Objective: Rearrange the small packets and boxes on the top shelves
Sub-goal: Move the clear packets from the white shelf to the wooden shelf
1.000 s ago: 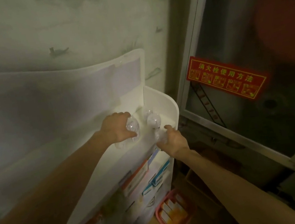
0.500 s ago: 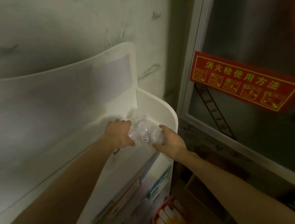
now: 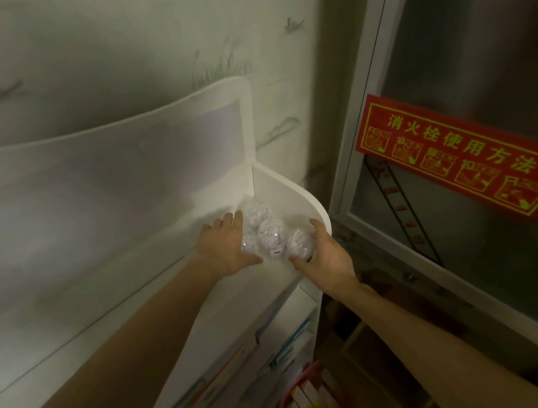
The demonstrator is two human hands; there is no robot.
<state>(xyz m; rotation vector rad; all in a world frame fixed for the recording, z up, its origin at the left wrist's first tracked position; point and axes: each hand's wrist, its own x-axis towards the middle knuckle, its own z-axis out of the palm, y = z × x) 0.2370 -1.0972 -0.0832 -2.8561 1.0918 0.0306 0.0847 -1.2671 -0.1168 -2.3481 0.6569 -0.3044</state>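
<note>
Head view shows your left hand point(image 3: 224, 250) and right hand point(image 3: 325, 258) cupped either side of the clear packets point(image 3: 270, 233), fingers gently curved against them. Between your fingers they sit at the top shelf point(image 3: 288, 194) corner, probably light, crinkly and slippery; hold their sides.

Premises appearing to be a small shop or stockroom: a white shelf unit point(image 3: 187, 319) is carrying rows of boxed goods point(image 3: 217, 389), standing beside a fire hydrant cabinet point(image 3: 454, 108) bearing a red instruction sign point(image 3: 461, 156).
</note>
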